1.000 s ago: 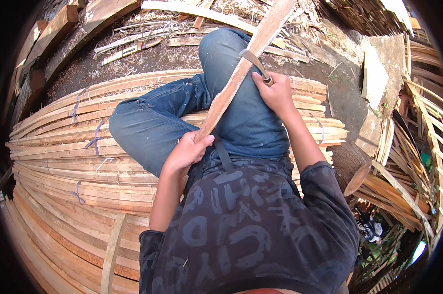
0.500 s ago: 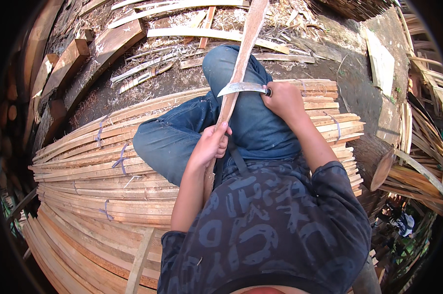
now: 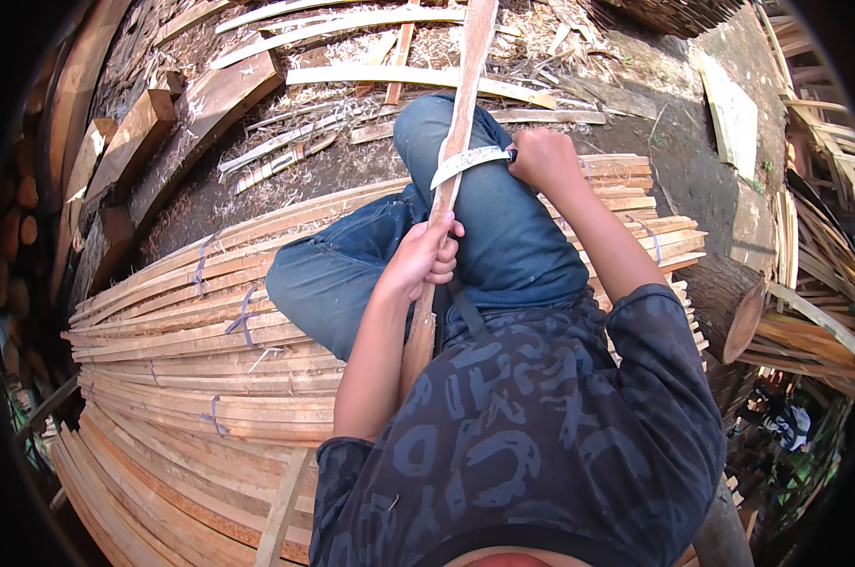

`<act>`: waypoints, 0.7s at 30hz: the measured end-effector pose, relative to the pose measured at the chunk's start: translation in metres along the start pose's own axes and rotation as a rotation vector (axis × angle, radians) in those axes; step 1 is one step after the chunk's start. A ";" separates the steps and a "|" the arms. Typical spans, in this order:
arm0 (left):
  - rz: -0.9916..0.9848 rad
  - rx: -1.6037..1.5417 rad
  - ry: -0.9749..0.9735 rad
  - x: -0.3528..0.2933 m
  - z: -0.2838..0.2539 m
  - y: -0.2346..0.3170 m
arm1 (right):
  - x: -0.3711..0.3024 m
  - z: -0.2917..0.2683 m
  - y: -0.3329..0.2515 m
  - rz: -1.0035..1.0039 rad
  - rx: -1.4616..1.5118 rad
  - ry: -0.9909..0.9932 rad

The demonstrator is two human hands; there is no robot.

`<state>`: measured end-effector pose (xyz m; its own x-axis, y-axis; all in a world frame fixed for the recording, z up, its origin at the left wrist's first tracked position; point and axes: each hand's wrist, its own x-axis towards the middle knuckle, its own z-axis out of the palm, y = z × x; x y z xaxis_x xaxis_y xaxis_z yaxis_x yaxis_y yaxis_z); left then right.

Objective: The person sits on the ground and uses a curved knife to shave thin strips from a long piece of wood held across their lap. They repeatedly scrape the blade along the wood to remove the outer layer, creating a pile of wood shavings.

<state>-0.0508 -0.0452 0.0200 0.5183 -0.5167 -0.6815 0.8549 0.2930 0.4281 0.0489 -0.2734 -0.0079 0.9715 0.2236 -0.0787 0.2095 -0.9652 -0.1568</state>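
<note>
A long thin wooden slat (image 3: 462, 104) runs from my lap up and away over my right knee. My left hand (image 3: 422, 258) grips it low, close to my body. My right hand (image 3: 541, 157) holds the handle of a curved metal blade (image 3: 467, 163), whose flat lies across the slat at knee height. I sit in blue jeans and a dark patterned shirt on a bundle of stacked slats.
Tied bundles of pale slats (image 3: 191, 350) spread left and under me. Thick planks (image 3: 201, 113) and wood shavings lie on the dirt ahead. A log stump (image 3: 730, 298) stands at the right, with more slat piles (image 3: 815, 217) beyond.
The slat has swung from leaning right to nearly upright in view. The blade stays across the slat. My left hand holds lower on the slat.
</note>
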 end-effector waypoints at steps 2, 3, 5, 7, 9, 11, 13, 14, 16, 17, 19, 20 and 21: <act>0.006 -0.016 -0.009 0.001 -0.001 0.002 | 0.006 0.008 0.003 -0.006 0.044 0.031; 0.009 -0.026 -0.012 0.002 -0.001 0.002 | 0.010 0.011 0.005 -0.007 0.067 0.045; 0.005 -0.050 -0.024 -0.001 -0.003 0.001 | 0.024 0.013 0.014 0.145 -0.006 0.059; -0.013 -0.069 -0.054 -0.001 -0.008 -0.001 | 0.040 0.008 0.037 0.253 -0.058 0.090; -0.016 -0.127 -0.109 0.000 -0.013 -0.003 | 0.046 -0.002 0.061 0.361 -0.054 0.118; -0.035 -0.187 -0.116 -0.001 -0.016 -0.013 | 0.050 -0.011 0.073 0.499 -0.021 0.109; -0.027 -0.192 -0.110 -0.001 -0.015 -0.015 | 0.039 -0.017 0.072 0.434 -0.024 0.114; -0.021 -0.196 -0.102 -0.001 -0.016 -0.015 | 0.031 -0.020 0.067 0.397 -0.023 0.115; -0.024 -0.180 -0.110 -0.001 -0.016 -0.012 | 0.009 -0.022 0.034 0.262 0.000 0.066; -0.026 -0.173 -0.113 0.001 -0.017 -0.010 | 0.000 -0.021 0.017 0.190 0.012 0.040; -0.034 -0.141 -0.106 0.004 -0.013 -0.006 | -0.002 -0.015 -0.003 0.108 0.020 0.005; -0.044 -0.115 -0.087 0.005 -0.011 -0.004 | 0.003 -0.009 -0.009 0.091 0.017 -0.007; -0.052 -0.090 -0.066 0.004 -0.010 -0.002 | 0.007 -0.005 -0.011 0.072 0.015 -0.019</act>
<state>-0.0501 -0.0402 0.0107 0.4729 -0.5844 -0.6594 0.8808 0.3336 0.3360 0.0537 -0.2624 -0.0017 0.9816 0.1566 -0.1091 0.1375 -0.9767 -0.1647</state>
